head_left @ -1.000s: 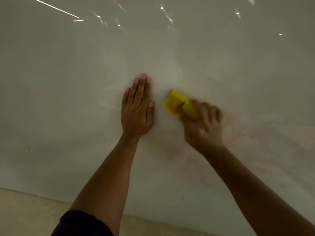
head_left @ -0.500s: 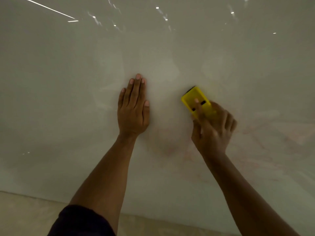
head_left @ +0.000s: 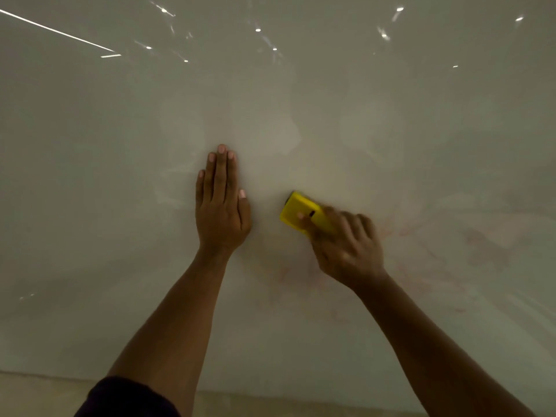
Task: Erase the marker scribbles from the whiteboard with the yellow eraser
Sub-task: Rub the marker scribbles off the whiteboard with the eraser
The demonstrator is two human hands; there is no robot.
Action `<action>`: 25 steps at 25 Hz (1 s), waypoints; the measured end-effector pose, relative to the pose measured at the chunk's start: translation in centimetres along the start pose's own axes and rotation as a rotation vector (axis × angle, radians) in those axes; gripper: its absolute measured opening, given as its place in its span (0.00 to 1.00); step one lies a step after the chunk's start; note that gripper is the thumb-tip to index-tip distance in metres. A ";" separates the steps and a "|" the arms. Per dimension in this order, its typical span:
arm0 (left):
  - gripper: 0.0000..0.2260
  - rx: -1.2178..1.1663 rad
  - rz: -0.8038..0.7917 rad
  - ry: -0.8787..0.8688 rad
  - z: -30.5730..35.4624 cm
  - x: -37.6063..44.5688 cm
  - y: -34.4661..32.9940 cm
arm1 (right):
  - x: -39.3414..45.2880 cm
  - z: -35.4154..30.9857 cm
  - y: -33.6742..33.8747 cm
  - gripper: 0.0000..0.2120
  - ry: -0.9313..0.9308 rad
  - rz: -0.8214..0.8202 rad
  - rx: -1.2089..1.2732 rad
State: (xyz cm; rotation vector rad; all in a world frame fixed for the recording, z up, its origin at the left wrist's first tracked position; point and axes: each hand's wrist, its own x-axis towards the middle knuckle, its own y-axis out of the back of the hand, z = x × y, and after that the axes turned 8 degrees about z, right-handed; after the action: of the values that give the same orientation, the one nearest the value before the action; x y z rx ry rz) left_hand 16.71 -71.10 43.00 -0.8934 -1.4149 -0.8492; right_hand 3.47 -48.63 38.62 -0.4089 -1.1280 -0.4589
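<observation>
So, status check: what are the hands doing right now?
Left hand flat on whiteboard. Right hand grips yellow eraser, pressed to board. Faint red smears remain. Nothing in the way.

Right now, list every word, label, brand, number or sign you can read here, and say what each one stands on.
None can be read.
Yellow eraser: no lettering shows; only a small dark mark, blurred by motion, under the right hand.
Whiteboard: only faint reddish marker smears, no legible words or numbers.
Left hand: flat on the board, nothing written near it.

Tilted yellow eraser [head_left: 304, 214] pressed on smudged whiteboard [head_left: 391, 164].
</observation>
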 end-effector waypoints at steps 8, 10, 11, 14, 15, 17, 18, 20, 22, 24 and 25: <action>0.29 -0.081 -0.086 -0.249 3.8 2.9 -0.4 | -1.4 2.1 1.6 0.22 -0.330 0.042 -0.011; 0.29 -0.108 -0.073 -0.295 6.2 4.1 -0.7 | -1.4 2.8 2.4 0.22 -0.703 0.128 -0.026; 0.30 -0.118 -0.060 -0.300 7.4 4.5 -1.0 | -2.0 2.6 2.6 0.22 -0.681 0.106 -0.058; 0.30 -0.136 -0.049 -0.285 10.0 4.7 -1.5 | -3.8 4.8 4.0 0.21 -0.331 0.008 -0.093; 0.30 -0.138 -0.051 -0.275 10.5 4.8 -1.6 | -4.0 6.2 4.2 0.21 -0.457 0.046 -0.103; 0.30 -0.135 -0.058 -0.261 10.9 4.9 -1.6 | -3.9 7.0 4.5 0.22 -0.777 0.121 -0.101; 0.30 -0.132 -0.062 -0.261 11.0 5.0 -1.5 | -4.3 6.6 4.4 0.22 -0.739 0.091 -0.121; 0.31 -0.116 -0.077 -0.274 11.0 5.0 -1.6 | -5.3 6.5 4.9 0.22 -0.345 -0.020 -0.124; 0.31 -0.102 -0.086 -0.278 11.1 5.0 -1.6 | -5.3 8.5 5.1 0.21 -0.344 0.000 -0.132; 0.31 -0.101 -0.084 -0.290 11.3 5.1 -1.6 | -4.6 8.5 4.8 0.21 -0.753 0.121 -0.121; 0.31 -0.109 -0.085 -0.322 11.6 5.3 -1.7 | -4.6 7.8 4.4 0.20 -0.785 0.119 -0.136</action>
State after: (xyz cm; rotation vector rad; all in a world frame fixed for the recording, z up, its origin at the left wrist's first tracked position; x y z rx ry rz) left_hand 10.04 -61.26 47.88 -1.0951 -1.7071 -0.8805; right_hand -1.66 -40.15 36.89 -0.8113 -1.8212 -0.2675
